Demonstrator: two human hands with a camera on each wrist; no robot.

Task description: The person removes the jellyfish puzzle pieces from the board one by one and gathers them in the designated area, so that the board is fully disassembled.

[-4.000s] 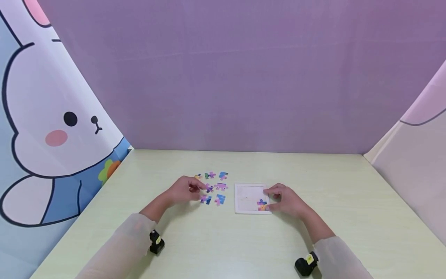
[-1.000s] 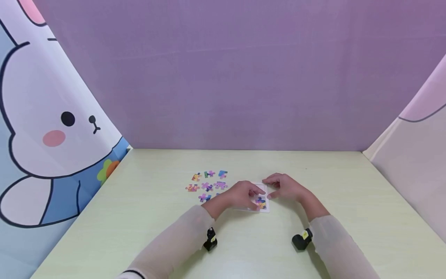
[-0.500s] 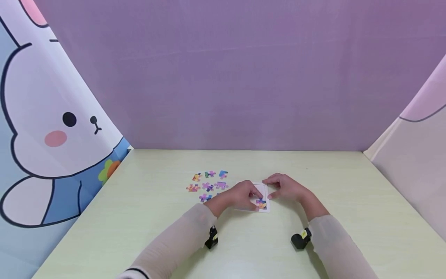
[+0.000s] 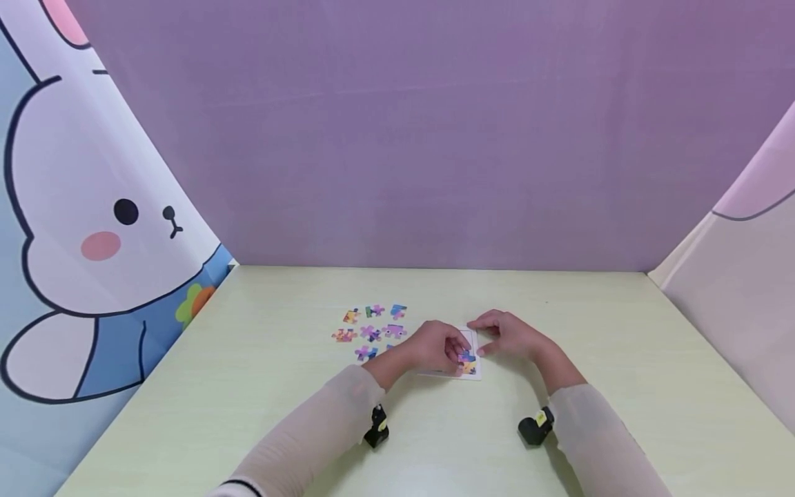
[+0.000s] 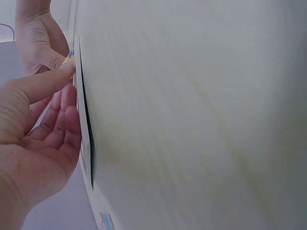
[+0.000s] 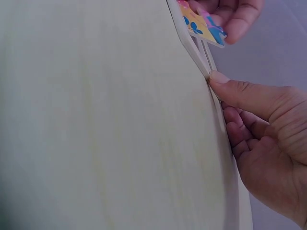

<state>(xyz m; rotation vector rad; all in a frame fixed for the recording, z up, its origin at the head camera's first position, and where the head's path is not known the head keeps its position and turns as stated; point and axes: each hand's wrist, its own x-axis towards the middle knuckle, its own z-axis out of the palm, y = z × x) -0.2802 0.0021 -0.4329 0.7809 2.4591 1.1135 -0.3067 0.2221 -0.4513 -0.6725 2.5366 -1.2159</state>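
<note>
My left hand (image 4: 435, 346) reaches over a small white puzzle frame (image 4: 475, 376), its thumb and fingers pinching a colourful jigsaw piece (image 4: 468, 363) at the frame's lower right corner. In the right wrist view that piece (image 6: 204, 28), yellow with blue and pink, tilts up above the rim. My right hand (image 4: 509, 335) holds the frame's right edge, thumb on the rim and other fingers near the upper right corner. Most of the frame's left part is hidden by my left hand.
Several loose jigsaw pieces, among them a purple one (image 4: 370, 333), lie spread out left of the frame on the pale table (image 4: 298, 297). My left forearm partly covers one of them. A purple wall (image 4: 435, 138) rises behind the table.
From the loose pieces, my left hand has moved right to the frame. Its fingers have since drawn closer around the corner piece. My right hand has stayed at the frame's right edge.
</note>
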